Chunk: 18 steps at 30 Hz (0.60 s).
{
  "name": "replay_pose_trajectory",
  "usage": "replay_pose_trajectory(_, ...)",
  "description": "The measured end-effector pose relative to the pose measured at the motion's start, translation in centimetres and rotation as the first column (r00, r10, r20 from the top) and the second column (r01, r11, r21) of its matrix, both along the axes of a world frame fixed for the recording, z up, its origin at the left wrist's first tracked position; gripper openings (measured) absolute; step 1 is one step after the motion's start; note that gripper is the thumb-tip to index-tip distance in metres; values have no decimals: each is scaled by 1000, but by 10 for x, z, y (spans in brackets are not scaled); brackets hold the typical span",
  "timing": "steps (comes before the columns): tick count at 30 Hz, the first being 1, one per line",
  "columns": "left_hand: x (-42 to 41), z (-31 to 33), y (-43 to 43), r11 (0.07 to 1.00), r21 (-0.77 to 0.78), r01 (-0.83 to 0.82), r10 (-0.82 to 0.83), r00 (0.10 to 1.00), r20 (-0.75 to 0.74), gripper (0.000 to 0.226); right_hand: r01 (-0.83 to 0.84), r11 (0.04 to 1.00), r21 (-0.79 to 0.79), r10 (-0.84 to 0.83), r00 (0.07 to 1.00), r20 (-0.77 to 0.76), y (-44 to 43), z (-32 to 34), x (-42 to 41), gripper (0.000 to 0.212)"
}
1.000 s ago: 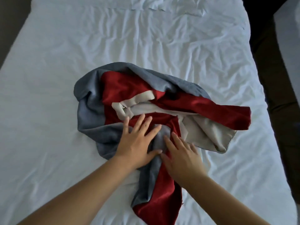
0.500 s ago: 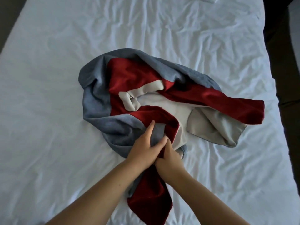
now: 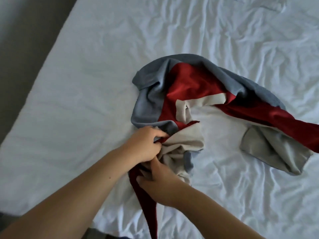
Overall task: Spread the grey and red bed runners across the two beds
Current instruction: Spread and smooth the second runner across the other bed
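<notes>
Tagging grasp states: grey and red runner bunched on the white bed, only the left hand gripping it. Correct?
No. In the head view both the left hand and the right hand grip the runner, bunched on the white bed.

A dull brown-grey floor (image 3: pixel 22 40) fills the upper left of the frame and narrows as a slanting band down the left edge. Beside it, a white sheet (image 3: pixel 86 100) covers nearly everything else. It lies fairly smooth on the left and is heavily creased across the top and the right side. At the top right, a raised fold (image 3: pixel 269 6) of the same white cloth crosses the sheet. A dark sliver (image 3: pixel 103 234) sits at the bottom edge, perhaps more floor, though it is too dim to tell.
</notes>
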<state>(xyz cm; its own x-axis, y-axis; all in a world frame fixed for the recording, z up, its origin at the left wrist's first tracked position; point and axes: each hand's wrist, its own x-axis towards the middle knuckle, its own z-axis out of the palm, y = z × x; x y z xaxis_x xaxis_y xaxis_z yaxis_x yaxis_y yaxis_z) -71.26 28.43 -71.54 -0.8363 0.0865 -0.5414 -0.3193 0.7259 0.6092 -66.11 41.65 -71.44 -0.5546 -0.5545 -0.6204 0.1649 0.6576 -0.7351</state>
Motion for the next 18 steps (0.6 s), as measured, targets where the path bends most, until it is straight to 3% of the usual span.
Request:
replay_pose_trajectory(4,-5,34,-50,976,-200,86,-114,985,-132,48,-112,993,38,118,970,-214,-38,24,-20,44)
replay_pose_trajectory(6,-14,55,-76,957,-280,79,-144,965,-220,47,-85,996,-5,78,944,-321,-51,42,-33,51)
replay_pose_trajectory(9,-25,86,-123,891,-448,78,-241,916,-320,39,-67,993,93,102,881,-462,-71,64,-55,71)
replay_pose_trajectory(13,-34,106,-197,764,-642,69,-420,808,-413,27,-6,985,170,103,815,-570,-94,70,-89,73)
replay_pose_trajectory(15,-33,98,-232,683,-731,12,-422,823,-381,32,51,981,190,78,785,-615,-100,61,-104,69)
replay_pose_trajectory(18,-16,70,-255,556,-831,0,-307,929,-205,25,42,975,217,116,739,-663,-103,38,-112,68)
